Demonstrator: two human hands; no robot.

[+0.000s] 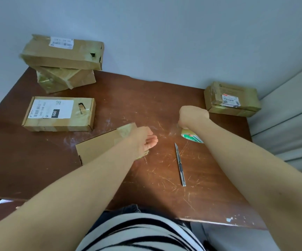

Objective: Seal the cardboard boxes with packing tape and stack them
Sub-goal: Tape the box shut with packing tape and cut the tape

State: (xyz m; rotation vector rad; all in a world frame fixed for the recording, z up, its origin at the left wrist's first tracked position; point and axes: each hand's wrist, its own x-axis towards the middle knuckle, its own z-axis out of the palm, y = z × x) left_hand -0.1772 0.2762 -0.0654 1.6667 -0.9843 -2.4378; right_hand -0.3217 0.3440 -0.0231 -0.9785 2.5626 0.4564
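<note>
A flat cardboard box (99,145) lies on the table in front of me, with a strip of tape across its far end. My left hand (144,140) is over the box's right end with its fingers curled; whether they pinch anything is hidden. My right hand (193,117) is a fist gripping a packing tape roll (191,137), whose green and white label shows beneath it. Two taped boxes (63,60) are stacked at the back left. A labelled box (59,114) lies in front of the stack, and another taped box (232,99) sits at the back right.
A slim utility knife (180,164) lies on the scratched brown table (164,187) between my arms, blade pointing away from me. A grey wall stands behind the table. The table's near edge is chipped at the right.
</note>
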